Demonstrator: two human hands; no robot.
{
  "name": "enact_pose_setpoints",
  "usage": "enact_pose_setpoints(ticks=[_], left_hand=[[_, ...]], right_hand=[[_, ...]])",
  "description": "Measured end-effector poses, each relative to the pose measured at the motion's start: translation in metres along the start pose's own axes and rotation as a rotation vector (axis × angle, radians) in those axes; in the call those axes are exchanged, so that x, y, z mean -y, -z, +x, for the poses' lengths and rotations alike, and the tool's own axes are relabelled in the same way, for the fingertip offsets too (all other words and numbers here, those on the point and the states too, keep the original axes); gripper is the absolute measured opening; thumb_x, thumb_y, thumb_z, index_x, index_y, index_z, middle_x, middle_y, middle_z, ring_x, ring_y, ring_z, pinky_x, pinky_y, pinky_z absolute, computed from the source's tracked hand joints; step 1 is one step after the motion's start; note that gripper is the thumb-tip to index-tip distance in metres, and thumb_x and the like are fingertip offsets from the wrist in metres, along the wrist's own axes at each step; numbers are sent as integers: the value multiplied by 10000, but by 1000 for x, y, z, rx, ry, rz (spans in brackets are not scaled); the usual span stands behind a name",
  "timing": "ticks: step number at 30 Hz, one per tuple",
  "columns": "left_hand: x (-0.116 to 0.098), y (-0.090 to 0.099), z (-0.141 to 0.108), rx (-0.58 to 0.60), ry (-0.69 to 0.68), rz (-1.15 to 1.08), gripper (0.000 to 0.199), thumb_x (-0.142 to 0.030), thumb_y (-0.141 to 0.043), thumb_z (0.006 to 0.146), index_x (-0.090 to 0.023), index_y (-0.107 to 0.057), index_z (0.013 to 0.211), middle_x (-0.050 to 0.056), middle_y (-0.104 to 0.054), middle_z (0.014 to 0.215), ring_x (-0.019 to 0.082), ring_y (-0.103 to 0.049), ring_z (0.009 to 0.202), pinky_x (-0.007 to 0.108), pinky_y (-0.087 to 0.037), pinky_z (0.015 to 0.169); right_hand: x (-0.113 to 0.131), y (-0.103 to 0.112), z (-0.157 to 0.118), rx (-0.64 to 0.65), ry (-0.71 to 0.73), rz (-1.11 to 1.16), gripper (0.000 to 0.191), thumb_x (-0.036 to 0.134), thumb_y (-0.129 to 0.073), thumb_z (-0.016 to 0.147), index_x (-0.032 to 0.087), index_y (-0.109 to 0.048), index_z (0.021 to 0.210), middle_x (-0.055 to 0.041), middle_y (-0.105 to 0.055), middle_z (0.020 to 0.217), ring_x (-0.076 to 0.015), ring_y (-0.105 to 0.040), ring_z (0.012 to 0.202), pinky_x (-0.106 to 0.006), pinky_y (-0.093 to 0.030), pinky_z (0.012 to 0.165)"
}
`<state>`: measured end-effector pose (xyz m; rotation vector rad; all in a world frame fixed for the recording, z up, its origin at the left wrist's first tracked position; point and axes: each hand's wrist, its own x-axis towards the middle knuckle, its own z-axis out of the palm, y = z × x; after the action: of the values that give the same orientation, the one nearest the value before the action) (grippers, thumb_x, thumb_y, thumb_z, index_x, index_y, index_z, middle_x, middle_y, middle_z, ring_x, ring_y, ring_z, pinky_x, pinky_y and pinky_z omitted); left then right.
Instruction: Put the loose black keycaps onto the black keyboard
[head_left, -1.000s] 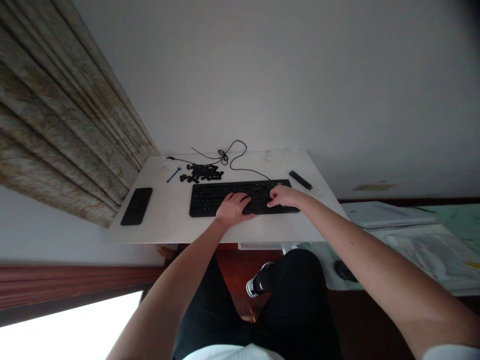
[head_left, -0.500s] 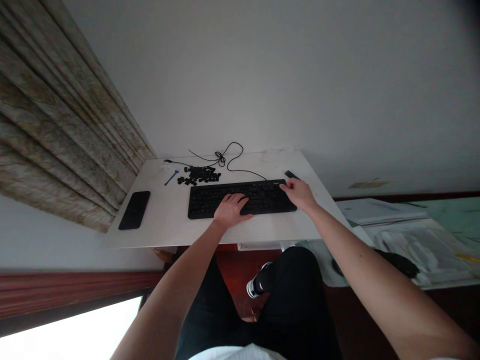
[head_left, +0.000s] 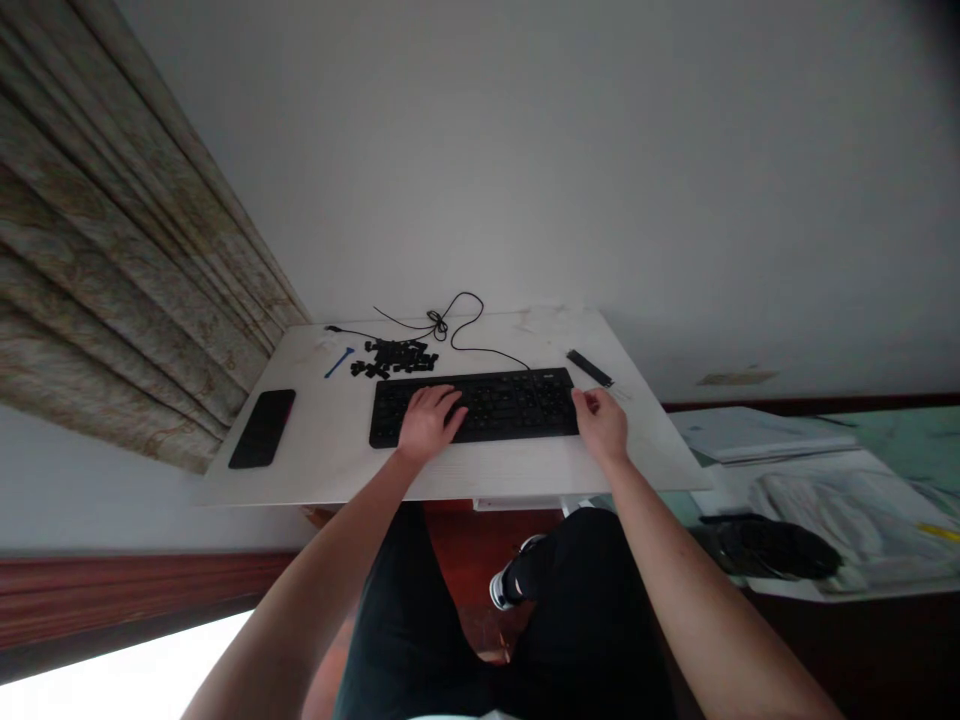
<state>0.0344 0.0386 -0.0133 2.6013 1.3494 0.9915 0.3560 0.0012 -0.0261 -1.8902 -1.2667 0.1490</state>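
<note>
A black keyboard point(head_left: 517, 405) lies flat on the white desk. Over its left half rests my left hand point(head_left: 429, 425), fingers stretched out and thumb apart, holding nothing. My right hand point(head_left: 602, 420) is at the keyboard's right edge with its fingers curled in and pinched together. Whatever may be between those fingertips is too small to make out. Just behind my right hand lies a dark narrow bar-shaped object point(head_left: 589, 368). Behind the keyboard's left end is a loose pile of small black keycaps point(head_left: 397, 357), with a blue stick-like tool point(head_left: 339, 363) beside it.
The keyboard's black cable point(head_left: 480, 349) loops, bundled, toward the wall. A black phone point(head_left: 262, 428) lies at the desk's left side. A patterned curtain point(head_left: 150, 220) hangs at the left. Papers and plastic bags point(head_left: 810, 500) sit on a lower surface to the right.
My left hand has slid left along the keyboard. My right hand has drawn back toward me from the far right corner, uncovering the dark bar. The view has shifted slightly.
</note>
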Motion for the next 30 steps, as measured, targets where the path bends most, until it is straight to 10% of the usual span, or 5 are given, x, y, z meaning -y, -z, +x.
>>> enact_pose_setpoints(ticks=[5, 9, 15, 30], left_hand=[[88, 40, 4, -95, 365, 129, 403, -86, -414, 875, -180, -641, 1195, 127, -587, 1233, 255, -553, 1147, 439, -436, 1029], [136, 59, 4, 105, 310, 91, 461, -49, -414, 835, -192, -647, 1205, 114, -576, 1215, 231, -535, 1141, 408, -434, 1028], [141, 59, 14, 327, 178, 333, 382, -124, -461, 879, -258, -681, 1161, 98, -601, 1214, 269, -519, 1123, 410, -444, 920], [145, 58, 21, 346, 187, 370, 267, -191, -425, 934, -187, -682, 1005, 105, -670, 1113, 250, -562, 1059, 361, -461, 913]], right_hand=[[-1, 0, 0, 51, 9, -5, 549, 678, -429, 870, 185, -671, 895, -95, -703, 779, -229, -600, 670, -332, -418, 650], [-1, 0, -1, 61, 10, -13, 568, 683, -423, 876, 188, -691, 948, -106, -729, 866, -228, -618, 683, -331, -422, 646], [-1, -1, -1, 56, 11, -45, 594, 700, -419, 869, 180, -694, 954, -110, -731, 869, -226, -615, 669, -334, -423, 637], [0, 0, -1, 72, 14, -24, 609, 708, -393, 871, 177, -686, 925, -116, -723, 851, -230, -614, 676, -345, -437, 669]])
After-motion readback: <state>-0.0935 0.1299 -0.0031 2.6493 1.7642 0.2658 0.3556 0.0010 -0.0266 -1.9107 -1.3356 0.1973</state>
